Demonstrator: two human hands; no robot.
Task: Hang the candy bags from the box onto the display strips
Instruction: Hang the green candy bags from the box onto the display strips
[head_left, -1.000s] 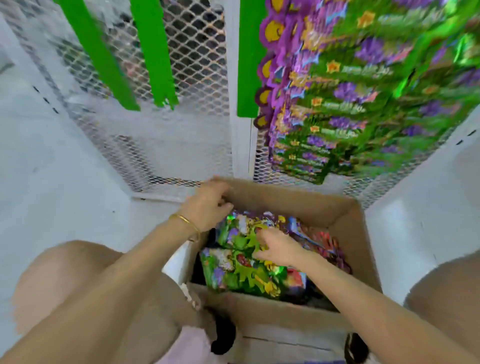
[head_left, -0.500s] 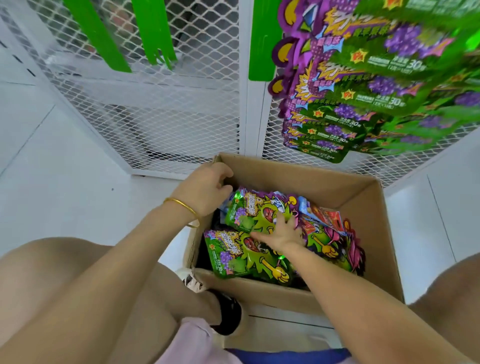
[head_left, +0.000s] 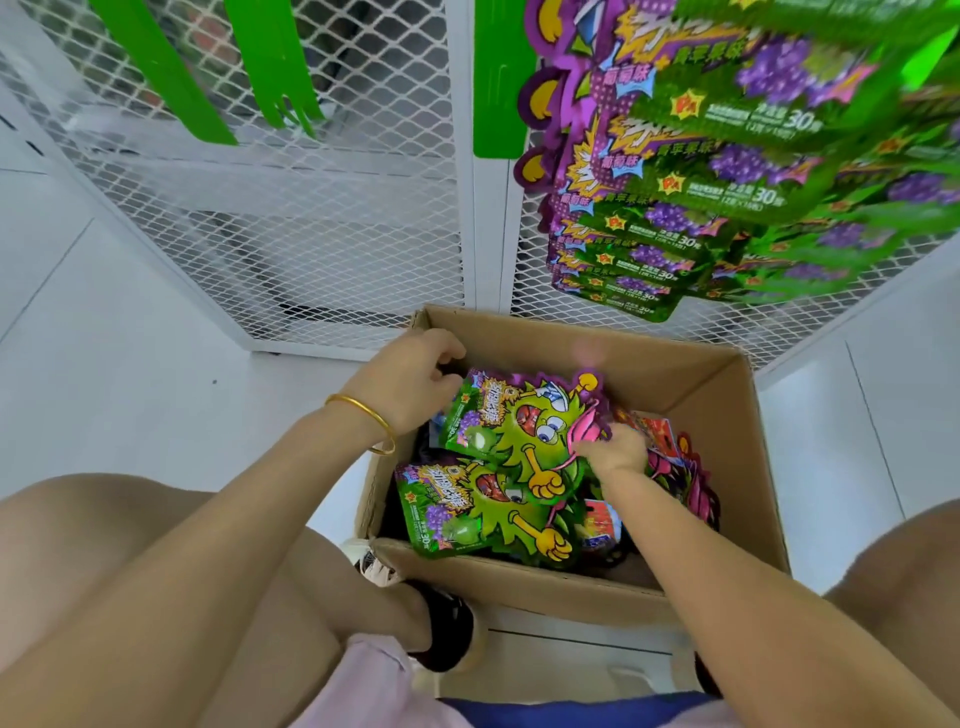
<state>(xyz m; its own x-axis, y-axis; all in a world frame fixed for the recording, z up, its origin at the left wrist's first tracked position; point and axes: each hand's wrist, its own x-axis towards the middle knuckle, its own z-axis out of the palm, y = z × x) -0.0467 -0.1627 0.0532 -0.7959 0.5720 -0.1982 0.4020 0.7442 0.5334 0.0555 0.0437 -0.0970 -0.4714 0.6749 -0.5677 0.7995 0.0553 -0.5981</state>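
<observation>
1. We see a cardboard box (head_left: 727, 415) standing open on the white floor (head_left: 130, 389), just in front of a white mesh panel (head_left: 337, 234).
2. Candy bags lie inside it. An upper bag (head_left: 519, 421), green with a cartoon face, is tilted and overlaps a lower bag (head_left: 483, 514) of the same print, and red bags (head_left: 657, 436) lie along the right side.
3. The right hand (head_left: 615, 449) reaches into the box with its fingers curled. It pinches the upper bag at its right edge, where a pink shape shows.
4. The left hand (head_left: 410, 384), with a gold bangle (head_left: 363, 410) at the wrist, sits over the box's far left corner. Its fingers are curled, just beside the upper bag's left corner — we cannot tell whether it grips the bag, the cardboard or nothing.
5. Green strips hang on the panel: two left strips (head_left: 156, 67) slanting, and a middle strip (head_left: 498, 78) by the white post.
6. Just right of the middle strip hang more bags (head_left: 727, 156) — green and purple, overlapping in a column down towards the box.
7. A black shoe (head_left: 447, 629) rests beside the box's near left corner, between bare knees.
</observation>
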